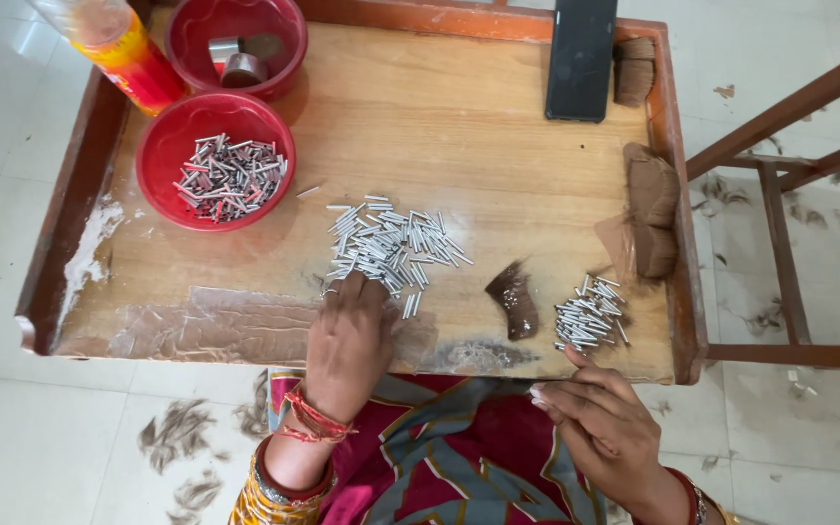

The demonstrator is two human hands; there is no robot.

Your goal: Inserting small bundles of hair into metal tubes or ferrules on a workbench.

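The left hand (347,342) rests flat on the table (498,126), its loose fingers (342,289) touching the near edge of a heap of small metal tubes (391,248). The right hand (600,423) hovers at the table's front edge, fingertips pinched together, though what they grip cannot be told, just below a smaller tube pile (590,316) beside a dark hair tuft (514,297).

Two red bowls (216,160), three tube piles (391,248), one phone (580,58).
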